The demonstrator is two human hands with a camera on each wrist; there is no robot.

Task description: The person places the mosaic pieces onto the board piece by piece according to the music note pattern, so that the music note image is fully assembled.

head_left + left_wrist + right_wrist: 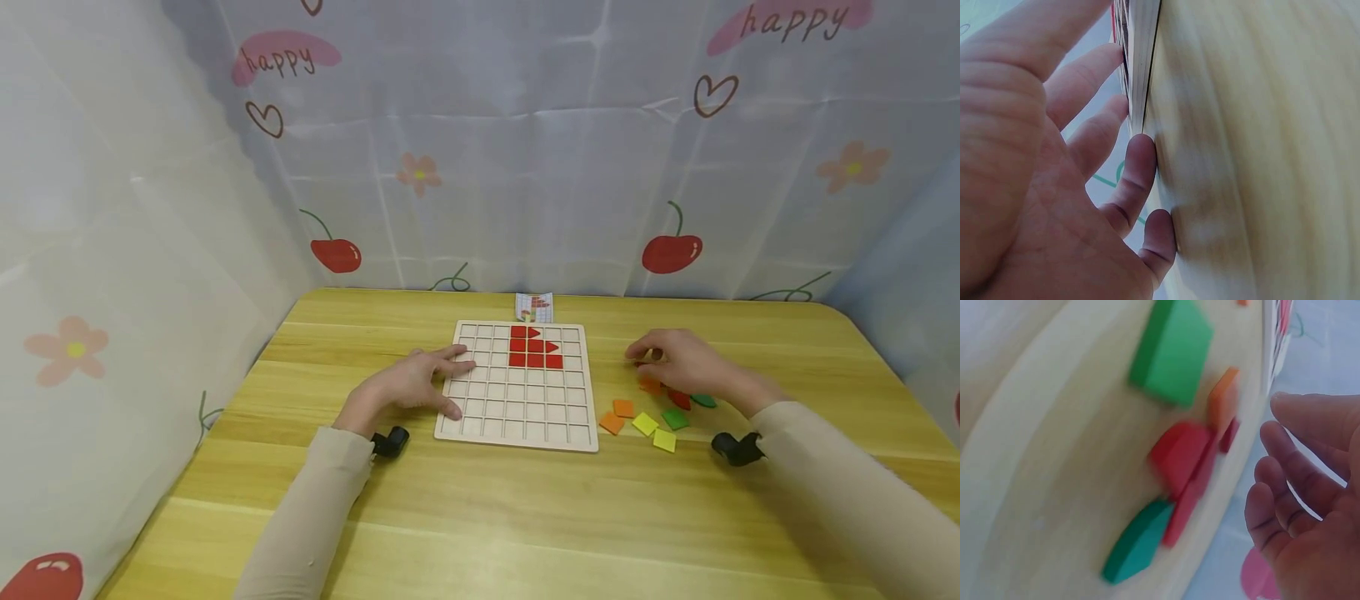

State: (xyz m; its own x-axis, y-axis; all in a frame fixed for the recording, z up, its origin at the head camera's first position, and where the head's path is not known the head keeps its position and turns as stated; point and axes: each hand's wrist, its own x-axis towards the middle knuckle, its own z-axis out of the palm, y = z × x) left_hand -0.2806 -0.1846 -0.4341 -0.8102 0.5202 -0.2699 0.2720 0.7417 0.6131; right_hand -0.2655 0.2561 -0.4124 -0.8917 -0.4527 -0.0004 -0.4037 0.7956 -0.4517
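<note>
A pale wooden grid board point(525, 408) has several red square tiles point(517, 346) and two red pointed pieces in its upper cells. Spread across its left edge, my left hand point(408, 379) touches the surface with thumb and fingertips. In the left wrist view, some fingertips of that hand point(1054, 187) touch the board's side point(1141, 69) and the table. My right hand point(682, 358) hovers right of the board, fingers loosely bent, with nothing visible in its grasp. Below it lie a red piece point(1179, 453), a dark green leaf-shaped piece point(1138, 544) and an orange tile point(1224, 400).
Orange tiles point(623, 408), yellow tiles point(664, 440) and a green tile point(676, 418) lie on the wooden table point(480, 517) right of the board. Behind the board is a small printed pattern card point(545, 311). A patterned curtain point(510, 200) hangs along the back edge.
</note>
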